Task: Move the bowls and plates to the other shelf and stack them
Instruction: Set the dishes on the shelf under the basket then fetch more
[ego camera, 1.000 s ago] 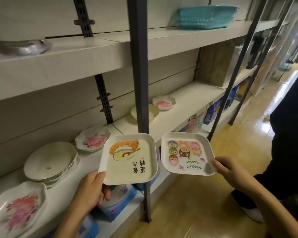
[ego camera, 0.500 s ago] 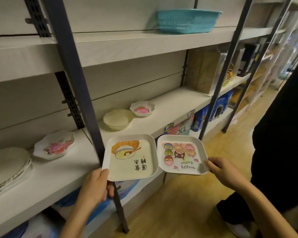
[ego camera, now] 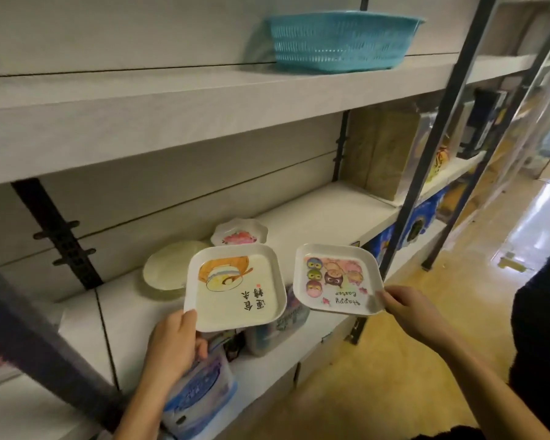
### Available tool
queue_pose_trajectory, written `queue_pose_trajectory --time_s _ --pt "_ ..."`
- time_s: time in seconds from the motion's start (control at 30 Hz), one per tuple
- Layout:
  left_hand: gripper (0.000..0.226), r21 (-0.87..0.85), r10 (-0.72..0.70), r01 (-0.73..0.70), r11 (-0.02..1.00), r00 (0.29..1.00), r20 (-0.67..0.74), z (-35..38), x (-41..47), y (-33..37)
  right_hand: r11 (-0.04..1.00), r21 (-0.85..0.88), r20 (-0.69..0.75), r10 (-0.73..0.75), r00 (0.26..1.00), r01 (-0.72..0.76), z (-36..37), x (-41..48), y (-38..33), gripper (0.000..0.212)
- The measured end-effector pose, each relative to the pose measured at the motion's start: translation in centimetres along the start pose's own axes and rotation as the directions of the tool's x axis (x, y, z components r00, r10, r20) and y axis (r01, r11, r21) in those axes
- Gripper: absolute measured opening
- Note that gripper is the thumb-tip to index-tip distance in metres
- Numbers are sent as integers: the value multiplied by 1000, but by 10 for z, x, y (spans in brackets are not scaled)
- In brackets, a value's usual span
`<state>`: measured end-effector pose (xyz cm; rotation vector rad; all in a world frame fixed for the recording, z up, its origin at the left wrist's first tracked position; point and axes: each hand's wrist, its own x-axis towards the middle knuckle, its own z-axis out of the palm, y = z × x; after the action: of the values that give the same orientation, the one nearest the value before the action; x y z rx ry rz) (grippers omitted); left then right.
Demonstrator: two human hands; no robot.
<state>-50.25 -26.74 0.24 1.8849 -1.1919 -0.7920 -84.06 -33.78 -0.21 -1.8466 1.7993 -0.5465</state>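
My left hand (ego camera: 172,342) grips the near corner of a square white plate with an orange drawing and black characters (ego camera: 235,287). My right hand (ego camera: 407,308) pinches the near right corner of a second square plate printed with cartoon owls (ego camera: 337,279). Both plates hover level, side by side, just in front of the white middle shelf (ego camera: 315,217). On that shelf, behind the left plate, sit a cream round bowl (ego camera: 164,269) and a small scalloped dish with a pink flower (ego camera: 238,233).
A dark metal upright (ego camera: 38,350) crosses the lower left; another upright (ego camera: 426,166) stands right of the plates. A teal basket (ego camera: 340,39) rests on the upper shelf. Brown packages (ego camera: 381,150) fill the shelf's far end. Blue packs (ego camera: 197,392) lie below. Yellow floor lies to the right.
The view has swung right along the shelving with both plates carried along. The left-hand stack of plates has left the frame; the cream bowl and flower dish now lie directly behind the held plates.
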Motion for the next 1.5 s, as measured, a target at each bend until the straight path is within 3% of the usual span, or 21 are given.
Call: queue_pose_trajectory --time_s 0.4,0.53,0.83,1.23,1.5 --pt "38 72 -148 161 984 977 -153 48 107 27 999 7 156 -40 987 39 7 197 9 34" --pt "50 115 -176 207 972 956 -235 70 129 31 985 -114 241 -96 966 126 12 268 12 32" --pt "64 -79 -340 338 938 848 -407 136 166 48 933 -236 437 -149 887 273 36 396 28 32" --pt "51 -156 -416 390 908 785 -460 212 207 80 864 -289 585 -181 791 411 53 447 27 29" --pt "40 -113 -430 420 901 825 -366 262 262 101 872 -139 533 -333 778 468 16 457 47 43"
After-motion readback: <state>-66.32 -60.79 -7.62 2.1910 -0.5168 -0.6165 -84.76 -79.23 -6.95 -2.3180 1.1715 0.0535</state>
